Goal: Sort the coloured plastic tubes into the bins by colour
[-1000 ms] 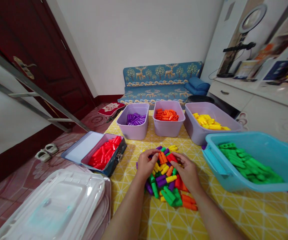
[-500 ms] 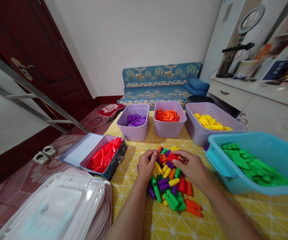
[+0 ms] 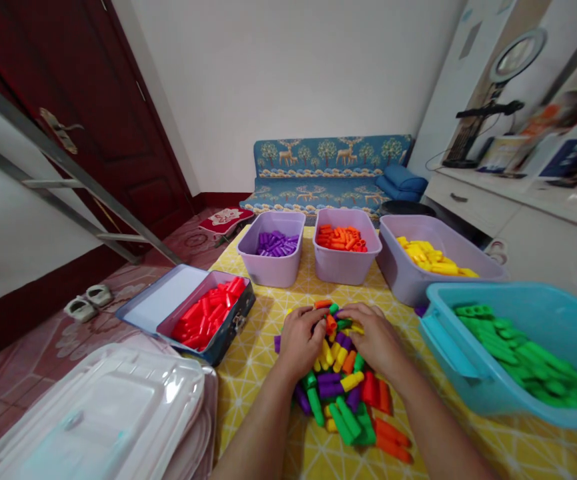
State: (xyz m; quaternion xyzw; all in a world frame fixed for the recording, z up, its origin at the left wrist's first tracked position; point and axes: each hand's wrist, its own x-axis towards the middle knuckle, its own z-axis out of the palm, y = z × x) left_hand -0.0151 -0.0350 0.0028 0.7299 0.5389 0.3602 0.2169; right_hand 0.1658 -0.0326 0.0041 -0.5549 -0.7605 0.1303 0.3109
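On the table lies a mixed pile of plastic building blocks [image 3: 335, 387], tube-shaped, in green, purple, yellow, orange and red. My left hand [image 3: 302, 339] is over the pile's left far side, fingers bent and apart, its thumb beside an orange block [image 3: 331, 325]. Across from it, my right hand [image 3: 375, 337] reaches over the right far side with fingers extended and spread above small green and yellow blocks. Neither hand shows a block gripped, though the palms hide what lies beneath. Nearest me are a green block [image 3: 345, 420] and an orange block [image 3: 392, 440].
Sorted blocks fill a tin box [image 3: 238, 320] with red, a lilac bin [image 3: 273, 270] with purple, another lilac bin [image 3: 345, 267] with orange, a larger bin [image 3: 405, 280] with yellow, and a turquoise tub [image 3: 448, 347] with green. Stacked lids [image 3: 103, 407] lie at left.
My right hand held a red block half a second ago; now that block is not visible there and the fingers are spread over the pile. My left hand has lowered slightly. The view has shifted.
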